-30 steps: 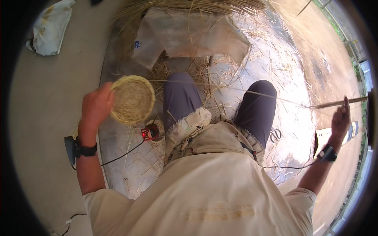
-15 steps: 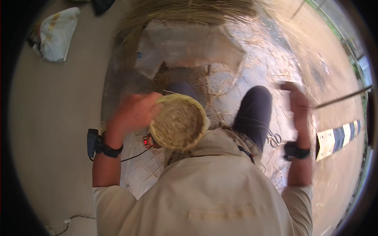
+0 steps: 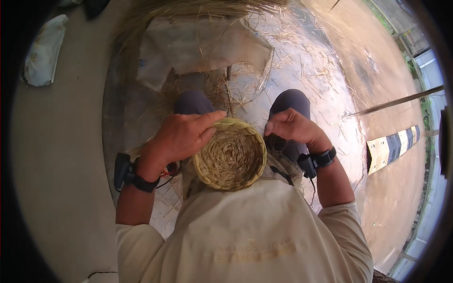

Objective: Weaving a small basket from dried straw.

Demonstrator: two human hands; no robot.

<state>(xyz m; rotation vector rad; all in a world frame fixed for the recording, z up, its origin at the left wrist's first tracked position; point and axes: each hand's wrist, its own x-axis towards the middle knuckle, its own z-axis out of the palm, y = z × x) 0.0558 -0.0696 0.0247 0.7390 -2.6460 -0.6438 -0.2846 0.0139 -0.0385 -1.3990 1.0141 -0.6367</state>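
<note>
Basket [image 3: 231,155]: small round bowl of coiled straw, unfinished, held over the lap close to the chest, between the two knees [image 3: 193,103], opening turned up toward the camera. Half a second ago it sat further left and was blurred; one second ago it was out at the far left, held at arm's length.

Left hand [image 3: 181,137]: gripping the basket's upper left rim, fingers lying across the top edge, thumb on the outer wall. It has travelled inward with the basket from the left side.

Right hand [image 3: 292,126]: just beside the basket's right rim, fingers curled and pinched together near the edge; whether they hold a strand cannot be told. One second ago this hand was stretched far to the right, pulling a long straw; it has since come in to the basket.

Wristbands [image 3: 325,158]: dark, with small devices, one on each wrist.

Mat [image 3: 302,66]: shiny sheet under the person, strewn with loose straw [image 3: 217,89].

Sack [image 3: 198,45]: pale, crumpled, lying beyond the knees.

Bundle [image 3: 188,7]: long dry stalks, at the top edge.

Bag [image 3: 45,52]: whitish, on the floor, upper left, well apart.

Pole [image 3: 401,100]: thin, right side.
</note>
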